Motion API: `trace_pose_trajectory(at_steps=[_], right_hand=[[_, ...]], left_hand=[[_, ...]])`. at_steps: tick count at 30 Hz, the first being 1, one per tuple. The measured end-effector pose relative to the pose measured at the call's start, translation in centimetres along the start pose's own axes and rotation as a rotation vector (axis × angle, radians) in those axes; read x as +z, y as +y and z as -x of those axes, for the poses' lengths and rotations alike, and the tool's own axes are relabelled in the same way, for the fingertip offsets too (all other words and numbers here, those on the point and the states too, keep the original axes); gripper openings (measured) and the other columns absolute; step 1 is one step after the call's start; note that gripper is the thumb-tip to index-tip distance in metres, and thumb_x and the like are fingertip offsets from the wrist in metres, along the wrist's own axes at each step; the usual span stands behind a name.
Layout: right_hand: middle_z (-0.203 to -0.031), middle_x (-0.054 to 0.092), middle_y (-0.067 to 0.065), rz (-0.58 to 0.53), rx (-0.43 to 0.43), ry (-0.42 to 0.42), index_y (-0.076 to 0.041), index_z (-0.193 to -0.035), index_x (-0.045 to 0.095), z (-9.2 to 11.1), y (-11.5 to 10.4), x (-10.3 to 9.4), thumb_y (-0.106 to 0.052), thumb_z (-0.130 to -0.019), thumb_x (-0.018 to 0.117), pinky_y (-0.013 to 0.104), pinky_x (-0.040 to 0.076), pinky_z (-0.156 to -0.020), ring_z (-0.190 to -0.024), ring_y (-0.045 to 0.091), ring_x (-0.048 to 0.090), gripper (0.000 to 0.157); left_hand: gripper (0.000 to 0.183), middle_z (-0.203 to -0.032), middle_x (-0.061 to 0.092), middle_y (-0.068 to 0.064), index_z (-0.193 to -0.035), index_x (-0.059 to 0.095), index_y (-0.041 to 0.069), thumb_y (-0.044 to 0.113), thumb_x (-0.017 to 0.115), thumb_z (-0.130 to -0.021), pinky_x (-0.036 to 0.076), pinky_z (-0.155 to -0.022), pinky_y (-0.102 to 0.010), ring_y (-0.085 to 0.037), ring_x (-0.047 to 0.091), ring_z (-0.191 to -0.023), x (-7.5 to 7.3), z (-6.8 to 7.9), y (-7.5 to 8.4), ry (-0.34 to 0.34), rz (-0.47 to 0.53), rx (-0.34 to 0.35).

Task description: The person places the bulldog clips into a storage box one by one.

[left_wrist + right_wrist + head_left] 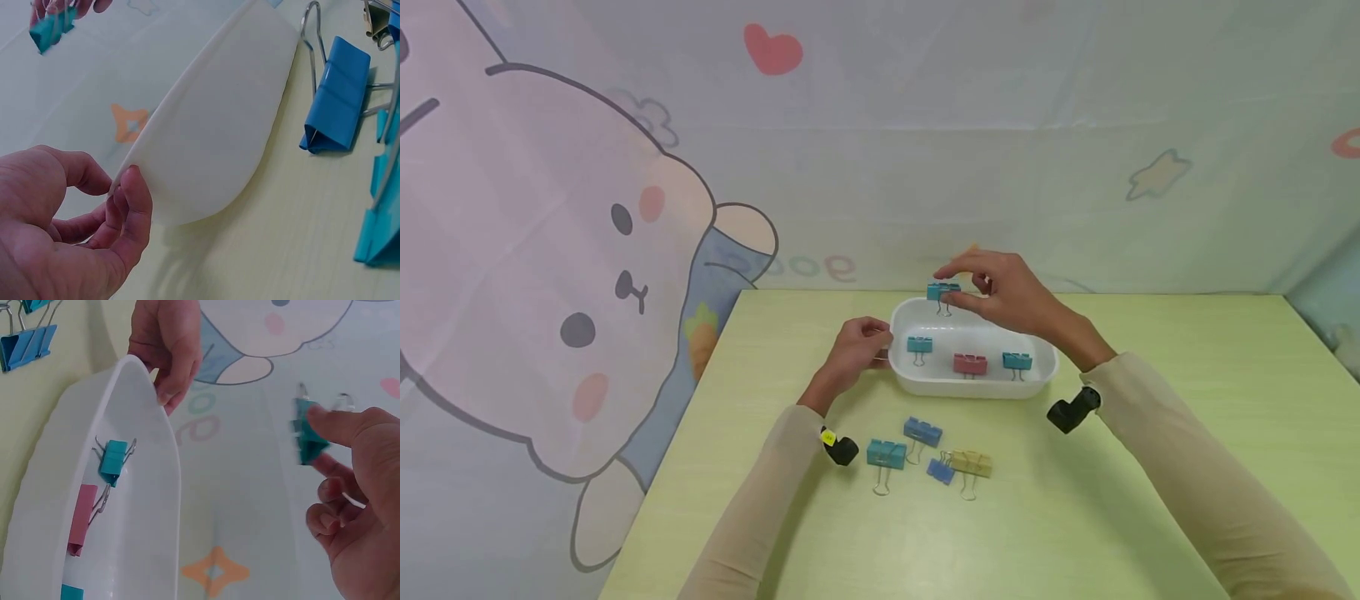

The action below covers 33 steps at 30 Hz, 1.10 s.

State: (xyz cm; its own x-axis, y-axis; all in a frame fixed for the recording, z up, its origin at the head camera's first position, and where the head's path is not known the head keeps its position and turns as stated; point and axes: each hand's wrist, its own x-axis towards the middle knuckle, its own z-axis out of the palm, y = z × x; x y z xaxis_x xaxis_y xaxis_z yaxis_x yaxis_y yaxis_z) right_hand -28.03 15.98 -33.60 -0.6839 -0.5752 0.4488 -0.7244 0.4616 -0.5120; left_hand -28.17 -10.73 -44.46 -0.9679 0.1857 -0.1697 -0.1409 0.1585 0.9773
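Observation:
My left hand (857,352) pinches the left rim of a white plastic tub (212,125) between thumb and fingers. Above the tub's far rim, my right hand (1003,290) holds a teal binder clip (306,431) between thumb and fingers. Inside the tub lie a teal binder clip (114,459) at the left, a red binder clip (970,364) in the middle and another teal binder clip (1017,361) at the right. The held clip looks blurred in the right wrist view.
On the table in front of the tub lie a larger teal binder clip (886,454), a blue binder clip (337,94), a small blue-violet binder clip (941,471) and a yellow binder clip (972,463). A patterned cloth (880,167) hangs along the table's back edge.

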Motion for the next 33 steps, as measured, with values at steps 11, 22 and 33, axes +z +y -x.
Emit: trace_pose_trajectory(at_steps=[11, 22, 33], right_hand=[[-0.133, 0.065, 0.007, 0.032, 0.013, -0.06, -0.011, -0.13, 0.07, 1.6, 0.0, 0.0, -0.027, -0.084, 0.088, 0.032, 0.043, -0.062, -0.075, 0.017, 0.049, 0.052], [-0.121, 0.068, 0.0, -0.009, -0.015, -0.083, -0.013, -0.128, 0.07, 4.8, -0.2, 1.0, -0.023, -0.085, 0.087, 0.028, 0.047, -0.059, -0.074, 0.011, 0.051, 0.047], [-0.123, 0.068, -0.006, -0.071, -0.009, -0.173, -0.02, -0.126, 0.07, 9.0, -1.1, 3.6, -0.028, -0.088, 0.085, 0.027, 0.051, -0.063, -0.081, 0.013, 0.057, 0.041]], left_hand=[[0.033, -0.12, 0.064, -0.026, -0.132, 0.057, -0.008, 0.008, 0.059, -0.103, 0.064, -0.078, -0.035, -0.036, 0.071, -0.097, 0.1, 0.0, 0.0, 0.002, -0.006, -0.007], [0.033, -0.119, 0.065, -0.024, -0.13, 0.058, -0.007, 0.009, 0.06, -0.102, 0.064, -0.078, -0.035, -0.034, 0.073, -0.094, 0.1, 0.0, -0.1, 0.011, -0.015, -0.002], [0.031, -0.114, 0.065, -0.023, -0.128, 0.059, -0.008, 0.007, 0.06, -0.101, 0.064, -0.076, -0.036, -0.029, 0.073, -0.087, 0.0, -0.2, -0.4, 0.014, 0.012, 0.007]])
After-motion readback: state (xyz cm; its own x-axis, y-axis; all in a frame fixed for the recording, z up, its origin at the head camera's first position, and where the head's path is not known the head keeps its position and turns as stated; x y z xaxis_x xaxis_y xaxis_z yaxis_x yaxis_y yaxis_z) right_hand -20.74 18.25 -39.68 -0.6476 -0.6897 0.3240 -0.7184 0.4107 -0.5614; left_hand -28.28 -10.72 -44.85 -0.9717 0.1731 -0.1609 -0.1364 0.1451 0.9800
